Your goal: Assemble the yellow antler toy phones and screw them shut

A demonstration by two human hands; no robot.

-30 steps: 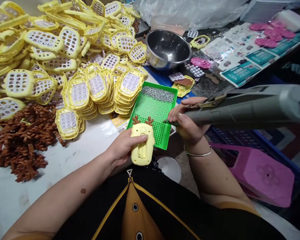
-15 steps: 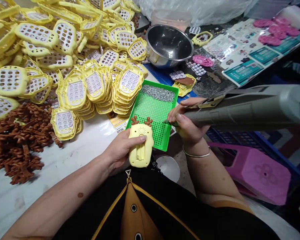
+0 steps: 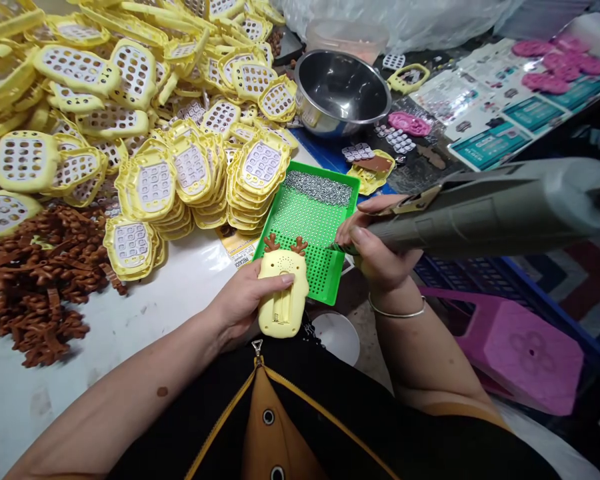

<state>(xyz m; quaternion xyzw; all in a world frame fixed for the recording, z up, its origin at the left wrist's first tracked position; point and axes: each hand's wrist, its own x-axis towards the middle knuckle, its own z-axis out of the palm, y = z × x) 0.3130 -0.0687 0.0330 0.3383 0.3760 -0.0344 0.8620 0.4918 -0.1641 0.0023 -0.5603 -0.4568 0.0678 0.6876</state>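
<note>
My left hand (image 3: 245, 297) grips a yellow toy phone (image 3: 283, 310) by its left side, thumb across its back. Brown antlers (image 3: 299, 246) stick up from the top, and an uncovered battery slot runs down the middle. My right hand (image 3: 377, 247) is wrapped round a grey electric screwdriver (image 3: 490, 217), held nearly level, its tip pointing left above the green perforated tray (image 3: 307, 217). Small silver screws (image 3: 317, 187) lie heaped at the tray's far end. The tip is apart from the phone.
Stacked yellow shells (image 3: 257, 170) and a large shell pile (image 3: 80, 67) cover the left. Brown antler pieces (image 3: 40, 280) lie in front of them. Behind the tray sits a steel bowl (image 3: 343, 93). At right are pink parts (image 3: 545, 83) and a pink stool (image 3: 525, 353).
Both hands and their things keep almost the same places. The whole view has shifted slightly, and the screwdriver's rear end sits a little lower and nearer the left.
</note>
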